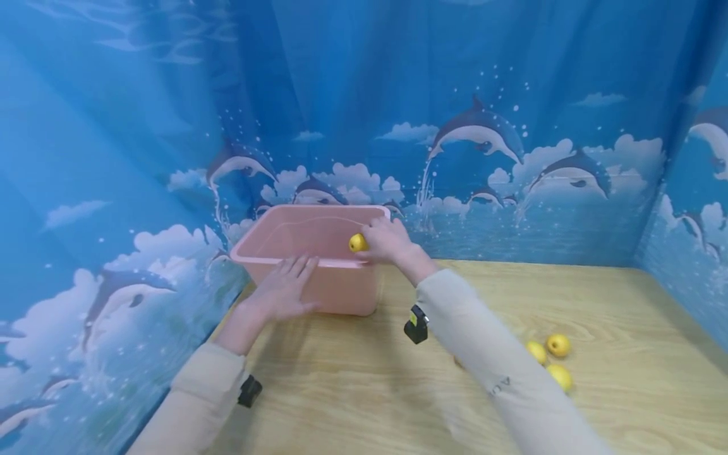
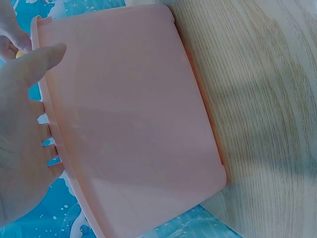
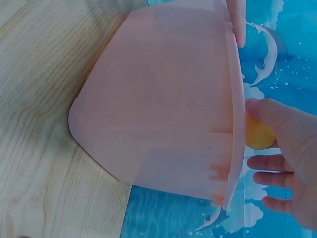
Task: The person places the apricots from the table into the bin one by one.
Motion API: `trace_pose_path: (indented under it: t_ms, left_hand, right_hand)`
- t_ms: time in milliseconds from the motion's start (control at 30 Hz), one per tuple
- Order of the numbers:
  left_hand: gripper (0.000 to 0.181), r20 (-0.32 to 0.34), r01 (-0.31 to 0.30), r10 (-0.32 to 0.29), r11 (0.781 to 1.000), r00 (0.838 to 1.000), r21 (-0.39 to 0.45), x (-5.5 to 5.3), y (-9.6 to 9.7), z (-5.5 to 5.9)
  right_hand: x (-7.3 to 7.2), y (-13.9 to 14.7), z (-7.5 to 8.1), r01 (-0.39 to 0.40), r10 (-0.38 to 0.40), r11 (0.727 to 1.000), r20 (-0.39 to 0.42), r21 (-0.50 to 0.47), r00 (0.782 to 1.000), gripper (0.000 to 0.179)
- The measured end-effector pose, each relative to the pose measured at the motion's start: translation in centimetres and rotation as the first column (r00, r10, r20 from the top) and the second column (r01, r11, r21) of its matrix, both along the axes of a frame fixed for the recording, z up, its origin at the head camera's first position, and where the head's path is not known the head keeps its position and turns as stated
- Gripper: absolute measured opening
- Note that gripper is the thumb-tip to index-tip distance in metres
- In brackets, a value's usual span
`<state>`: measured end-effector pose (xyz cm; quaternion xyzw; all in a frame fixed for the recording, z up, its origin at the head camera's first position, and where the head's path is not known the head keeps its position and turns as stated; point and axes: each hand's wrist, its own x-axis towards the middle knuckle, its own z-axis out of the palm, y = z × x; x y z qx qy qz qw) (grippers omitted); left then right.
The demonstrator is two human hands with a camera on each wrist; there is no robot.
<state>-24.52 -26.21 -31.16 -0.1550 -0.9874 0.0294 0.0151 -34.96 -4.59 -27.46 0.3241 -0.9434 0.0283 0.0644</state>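
Observation:
A pink plastic bin (image 1: 318, 287) with a wide rim stands on the table. My right hand (image 1: 387, 240) is over the bin's right end and pinches a round yellow fruit (image 1: 357, 242) between thumb and forefinger. In the right wrist view the fruit (image 3: 260, 133) shows just beyond the rim, and the other fingers of the right hand (image 3: 292, 163) are spread apart. My left hand (image 1: 281, 291) rests on the near rim with straight fingers. Its thumb (image 2: 52, 55) sticks out in front of the bin's outer wall in the left wrist view; the fingertips are hidden behind the rim.
Several more yellow fruits (image 1: 558, 345) lie on the wooden table (image 1: 625, 316) at the right, partly behind my right sleeve (image 1: 489, 341). A blue curtain (image 1: 352, 95) with dolphins hangs close behind the bin and along its left.

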Motion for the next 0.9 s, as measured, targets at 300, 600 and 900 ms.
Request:
trace_pose_path:
  t_ms: [300,600,900]
  left_hand:
    - [0.086,-0.002,0.023,-0.023,1.0,1.0,0.01,-0.3,0.3,-0.2]
    - [0.084,0.014,0.043,-0.044,0.998,0.999,0.047,-0.3,0.2,0.8]
    - [0.085,0.073,0.045,-0.051,0.996,0.996,0.077,-0.2,0.0,1.4]
  right_hand:
    - [0.3,0.0,0.2,0.014,-0.011,0.999,-0.054,0.05,0.998,0.052]
    - [0.4,1.9,-0.3,-0.001,0.001,1.0,-0.055,0.006,0.999,0.044]
    - [0.8,5.3,-2.5,-0.038,0.036,0.999,-0.075,-0.03,0.997,0.036]
